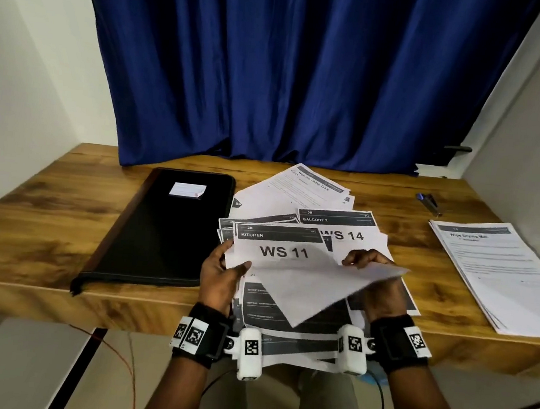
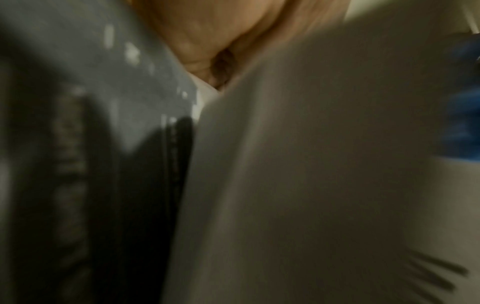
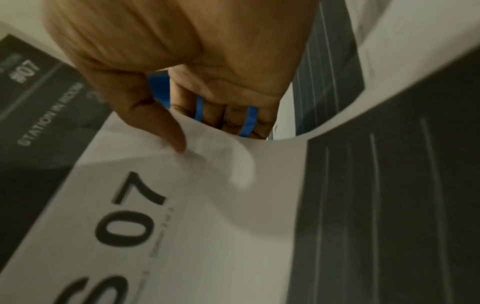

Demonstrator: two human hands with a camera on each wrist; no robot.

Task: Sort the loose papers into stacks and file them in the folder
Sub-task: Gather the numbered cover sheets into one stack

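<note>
A heap of loose printed sheets [image 1: 310, 221] lies fanned across the middle of the wooden desk [image 1: 46, 215]. My left hand [image 1: 222, 270] grips the left edge of a bundle whose top sheet [image 1: 277, 248] reads "KITCHEN WS 11". My right hand [image 1: 367, 258] pinches a curled sheet [image 1: 320, 288] by its right edge, blank side up; the right wrist view shows the thumb [image 3: 166, 131] on that sheet [image 3: 207, 216], printed "07". A closed black folder [image 1: 167, 227] lies to the left. The left wrist view is blurred, with paper [image 2: 311, 164] close to the lens.
A neat stack of text pages [image 1: 499, 272] sits at the desk's right end, with a blue stapler [image 1: 429, 201] behind it. A small white notepad [image 1: 187, 190] lies on the folder. A blue curtain [image 1: 291, 74] hangs behind the desk.
</note>
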